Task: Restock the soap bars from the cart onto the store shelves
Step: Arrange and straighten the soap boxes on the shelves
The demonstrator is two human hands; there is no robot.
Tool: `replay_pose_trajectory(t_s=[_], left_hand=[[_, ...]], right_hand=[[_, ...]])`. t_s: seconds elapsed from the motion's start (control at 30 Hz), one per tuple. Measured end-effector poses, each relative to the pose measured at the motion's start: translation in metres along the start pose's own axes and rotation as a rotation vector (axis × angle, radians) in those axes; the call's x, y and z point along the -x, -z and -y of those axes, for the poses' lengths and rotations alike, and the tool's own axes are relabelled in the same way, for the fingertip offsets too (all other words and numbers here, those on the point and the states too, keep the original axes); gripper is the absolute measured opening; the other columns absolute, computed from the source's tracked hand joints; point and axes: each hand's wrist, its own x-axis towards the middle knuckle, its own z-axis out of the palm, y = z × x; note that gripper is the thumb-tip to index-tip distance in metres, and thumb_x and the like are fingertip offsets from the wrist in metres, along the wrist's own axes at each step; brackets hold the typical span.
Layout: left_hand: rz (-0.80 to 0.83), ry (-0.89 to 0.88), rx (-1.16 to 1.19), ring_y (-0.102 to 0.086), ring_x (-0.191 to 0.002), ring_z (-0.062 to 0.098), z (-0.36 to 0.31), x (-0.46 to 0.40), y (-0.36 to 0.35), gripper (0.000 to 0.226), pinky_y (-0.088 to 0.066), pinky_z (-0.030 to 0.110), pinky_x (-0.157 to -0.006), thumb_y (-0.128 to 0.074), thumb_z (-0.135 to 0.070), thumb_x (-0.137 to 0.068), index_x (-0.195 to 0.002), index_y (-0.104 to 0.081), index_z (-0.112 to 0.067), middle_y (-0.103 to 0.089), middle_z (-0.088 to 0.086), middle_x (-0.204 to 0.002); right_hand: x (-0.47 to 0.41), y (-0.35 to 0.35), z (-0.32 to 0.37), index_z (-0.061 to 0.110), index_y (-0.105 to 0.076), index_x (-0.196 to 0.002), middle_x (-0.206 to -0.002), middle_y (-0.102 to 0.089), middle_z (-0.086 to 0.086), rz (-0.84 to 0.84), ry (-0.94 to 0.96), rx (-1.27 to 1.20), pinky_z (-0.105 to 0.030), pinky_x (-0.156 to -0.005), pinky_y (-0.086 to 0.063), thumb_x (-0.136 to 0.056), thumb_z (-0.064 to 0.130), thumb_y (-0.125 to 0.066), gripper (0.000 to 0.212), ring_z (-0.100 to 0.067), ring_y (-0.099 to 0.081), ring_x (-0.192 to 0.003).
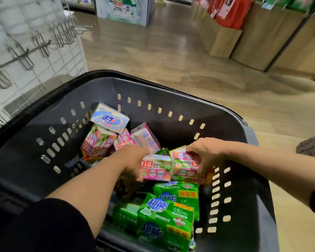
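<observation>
Boxy glossy soap packs (155,169), slotted plastic cart (235,179)

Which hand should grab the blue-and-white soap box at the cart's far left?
Left. The left hand is nearer the blue-and-white soap box; the right hand sits across the cart, gripping a pink soap pack.

The green soap packs (168,213) are showing "超能" and "惠享装". The pink pack (155,167) is reading "立白". A red sign (228,4) is displaying ".9".

Dark slotted cart basket (171,88) on wood floor (153,51) — green soap packs (169,215) near end, pink packs (98,142) plus blue-white bar (109,118) farther in.
</observation>
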Motion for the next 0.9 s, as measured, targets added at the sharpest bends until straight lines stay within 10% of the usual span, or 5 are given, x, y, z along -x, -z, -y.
replay_pose_trajectory(t_s=[0.23,0.43,0.57,0.73,0.9], left_hand=[[-0.422,0.155,0.102,-0.063,-0.095,0.022,0.018,0.037,0.046,0.052,-0.038,0.029,-0.066,-0.074,-0.062,-0.056,-0.089,-0.059,-0.026,-0.070,-0.001,-0.097],[-0.707,0.351,0.348,-0.066,-0.084,0.010,0.030,0.111,0.100,0.063,-0.048,0.030,-0.068,-0.069,-0.063,-0.041,-0.095,-0.071,-0.030,-0.073,-0.009,-0.087],[-0.889,0.463,0.539,-0.062,-0.064,0.000,0.046,0.184,0.111,0.039,-0.049,0.027,-0.064,-0.089,-0.041,-0.049,-0.080,-0.068,-0.030,-0.068,-0.015,-0.067],[-1.130,0.699,0.560,-0.057,-0.071,0.000,0.068,0.294,0.092,0.068,-0.042,0.010,-0.061,-0.074,-0.064,-0.032,-0.094,-0.065,-0.037,-0.066,-0.015,-0.078],[-1.220,0.952,0.502,-0.060,-0.064,0.005,0.074,0.405,0.045,0.067,-0.046,0.026,-0.062,-0.077,-0.064,-0.037,-0.090,-0.072,-0.023,-0.070,-0.007,-0.074]], right_hand=[[0.011,0.017,-0.006,0.029,-0.055,-0.119,-0.100,-0.049,0.007,-0.673,-0.042,-0.118,-0.036,-0.075,-0.050,-0.054,0.054,-0.080,0.074,-0.015,-0.052,-0.093],[0.010,0.058,0.016,0.023,-0.058,-0.108,-0.094,-0.045,0.006,-1.067,0.195,-0.323,-0.014,-0.065,-0.036,-0.044,0.035,-0.088,0.071,-0.009,-0.049,-0.076],[-0.004,0.097,0.079,0.025,-0.054,-0.110,-0.096,-0.043,0.007,-1.235,0.455,-0.292,-0.024,-0.065,-0.040,-0.050,0.040,-0.086,0.070,-0.011,-0.046,-0.077],[-0.027,0.140,0.182,0.023,-0.050,-0.114,-0.103,-0.048,0.001,-1.299,0.714,-0.248,-0.030,-0.068,-0.044,-0.055,0.037,-0.084,0.070,-0.017,-0.050,-0.087],[-0.039,0.159,0.299,0.026,-0.045,-0.118,-0.106,-0.052,-0.003,-1.317,0.970,-0.125,-0.044,-0.062,-0.053,-0.059,0.038,-0.079,0.069,-0.030,-0.055,-0.094]])
